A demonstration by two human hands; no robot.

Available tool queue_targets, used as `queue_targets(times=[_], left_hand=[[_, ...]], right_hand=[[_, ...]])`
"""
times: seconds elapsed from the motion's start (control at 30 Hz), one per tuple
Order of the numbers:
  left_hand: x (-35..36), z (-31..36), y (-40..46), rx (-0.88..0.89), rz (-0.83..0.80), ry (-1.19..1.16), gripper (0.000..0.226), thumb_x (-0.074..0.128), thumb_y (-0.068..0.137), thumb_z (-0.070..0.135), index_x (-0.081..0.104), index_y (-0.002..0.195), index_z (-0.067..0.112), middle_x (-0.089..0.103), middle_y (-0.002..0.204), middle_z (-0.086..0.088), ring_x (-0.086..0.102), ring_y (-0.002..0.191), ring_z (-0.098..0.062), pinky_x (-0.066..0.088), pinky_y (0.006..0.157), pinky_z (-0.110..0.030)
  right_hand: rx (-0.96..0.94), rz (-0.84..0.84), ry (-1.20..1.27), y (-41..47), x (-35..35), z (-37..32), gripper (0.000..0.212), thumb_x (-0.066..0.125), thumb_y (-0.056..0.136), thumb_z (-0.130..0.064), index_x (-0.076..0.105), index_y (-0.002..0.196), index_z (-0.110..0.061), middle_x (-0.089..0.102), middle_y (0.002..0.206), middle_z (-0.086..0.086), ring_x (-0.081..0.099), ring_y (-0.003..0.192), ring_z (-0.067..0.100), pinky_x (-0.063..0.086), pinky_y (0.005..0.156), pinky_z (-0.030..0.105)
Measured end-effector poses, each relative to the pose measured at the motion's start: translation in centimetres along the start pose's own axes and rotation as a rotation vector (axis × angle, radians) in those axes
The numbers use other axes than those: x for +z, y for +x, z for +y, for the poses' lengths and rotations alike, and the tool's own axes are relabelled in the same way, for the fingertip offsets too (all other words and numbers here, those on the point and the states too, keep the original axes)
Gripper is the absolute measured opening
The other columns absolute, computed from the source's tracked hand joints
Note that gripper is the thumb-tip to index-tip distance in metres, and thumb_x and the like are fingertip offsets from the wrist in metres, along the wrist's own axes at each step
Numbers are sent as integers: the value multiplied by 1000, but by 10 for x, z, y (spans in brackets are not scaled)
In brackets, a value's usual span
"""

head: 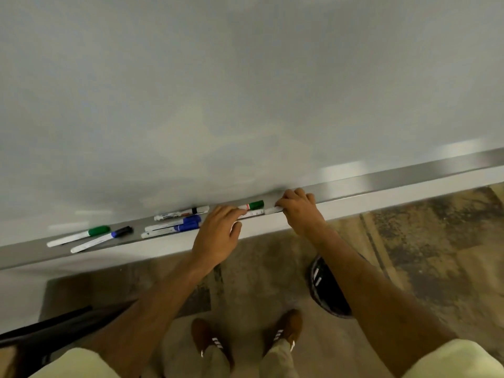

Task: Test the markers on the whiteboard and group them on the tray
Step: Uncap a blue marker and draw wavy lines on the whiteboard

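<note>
Hands are both down at the tray (354,184), the metal ledge along the whiteboard's (245,91) lower edge. The left hand (218,233) reaches in with fingers loosely bent, tips resting on a white-barrelled marker (255,212) lying along the tray's front lip; whether it actually pinches the barrel cannot be told. The right hand (298,211) curls its fingers over the far end of what looks like the same marker, likely steadying it to lift or to pull a cap. Just behind, against the board, lies a green-capped marker (252,205). Toward the tray's left end the others wait: a black-banded marker (181,213) at the back, two blue-capped markers (174,227) side by side in front of it, then, well apart, a green-capped pen (79,236) and a blue-and-black one (102,239). No ink marks show on the board, so testing seems barely begun. Crowding near the left hand could mean nudging a neighbour off the lip. Below, shoes (245,339) and a dark round bin (327,287) stand on the floor.
</note>
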State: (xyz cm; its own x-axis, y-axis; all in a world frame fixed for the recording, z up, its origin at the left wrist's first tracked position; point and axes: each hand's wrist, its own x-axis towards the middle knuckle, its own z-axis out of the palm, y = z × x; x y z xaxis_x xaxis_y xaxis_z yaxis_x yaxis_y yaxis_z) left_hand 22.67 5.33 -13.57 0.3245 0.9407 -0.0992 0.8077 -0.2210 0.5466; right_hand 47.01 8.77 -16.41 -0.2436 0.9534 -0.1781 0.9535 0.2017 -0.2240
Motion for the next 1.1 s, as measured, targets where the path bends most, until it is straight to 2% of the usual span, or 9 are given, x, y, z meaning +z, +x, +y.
queue_targets(times=[0.1, 0.27, 0.47, 0.57, 0.7, 0.77, 0.87, 1.03, 1.1], left_hand=[[-24, 14, -3, 37, 13, -50, 35, 55, 100, 23, 58, 134, 21, 58, 133, 0, 51, 124, -17, 44, 107, -34], [-97, 65, -4, 90, 17, -90, 39, 54, 101, 29, 51, 140, 27, 54, 142, 1, 50, 127, -18, 45, 109, -35], [-202, 136, -23, 224, 96, -259, 39, 51, 101, 34, 47, 140, 33, 61, 133, 9, 59, 116, -10, 49, 105, -35], [-260, 160, -37, 349, 252, -301, 34, 46, 104, 27, 48, 138, 30, 64, 123, 11, 61, 109, -7, 51, 97, -26], [-330, 178, -58, 466, 415, -165, 20, 41, 105, 22, 53, 121, 21, 58, 96, 8, 58, 81, -10, 50, 72, -24], [-355, 182, -71, 485, 475, -74, 23, 38, 105, 34, 54, 115, 21, 60, 89, 8, 58, 74, -11, 49, 65, -26], [-380, 179, -90, 542, 591, 43, 40, 31, 103, 51, 57, 112, 22, 65, 80, 9, 59, 62, -11, 49, 57, -24], [-417, 164, -113, 560, 703, 161, 41, 37, 97, 61, 60, 114, 31, 62, 70, 14, 54, 54, -7, 50, 54, -25], [-445, 153, -116, 546, 810, 218, 34, 47, 97, 53, 62, 117, 29, 56, 72, 17, 51, 57, -6, 50, 57, -25]], right_hand=[[12, 70, 158, -9, -25, -10, 27, 54, 99, -12, 63, 124, -20, 59, 121, 2, 50, 111, 24, 40, 96, 38], [111, 192, 757, -39, -133, -60, 21, 69, 91, -14, 65, 112, -13, 68, 103, 0, 65, 88, 14, 58, 89, 34], [-124, 453, 1171, -78, -276, -134, 17, 71, 87, -1, 66, 103, -3, 73, 91, 13, 72, 84, 28, 62, 79, 38], [-269, 549, 1240, -93, -332, -171, 15, 69, 87, 3, 65, 102, 0, 72, 90, 15, 72, 84, 32, 62, 76, 42], [-406, 608, 1164, -103, -380, -216, 8, 64, 92, -9, 68, 98, -5, 71, 89, 8, 69, 79, 27, 61, 65, 42], [-489, 626, 1160, -106, -391, -238, 18, 56, 96, -21, 68, 96, -6, 70, 84, 13, 65, 71, 32, 57, 58, 41], [-578, 651, 1225, -111, -400, -265, 22, 48, 100, -16, 67, 90, -14, 67, 76, 20, 61, 65, 42, 54, 54, 39], [-657, 717, 1293, -115, -407, -298, 18, 49, 99, -18, 66, 93, -14, 68, 74, 17, 62, 60, 27, 53, 53, 37], [-649, 827, 1335, -117, -412, -307, 17, 51, 98, -21, 64, 95, -10, 66, 73, 15, 62, 57, 26, 54, 52, 35]])
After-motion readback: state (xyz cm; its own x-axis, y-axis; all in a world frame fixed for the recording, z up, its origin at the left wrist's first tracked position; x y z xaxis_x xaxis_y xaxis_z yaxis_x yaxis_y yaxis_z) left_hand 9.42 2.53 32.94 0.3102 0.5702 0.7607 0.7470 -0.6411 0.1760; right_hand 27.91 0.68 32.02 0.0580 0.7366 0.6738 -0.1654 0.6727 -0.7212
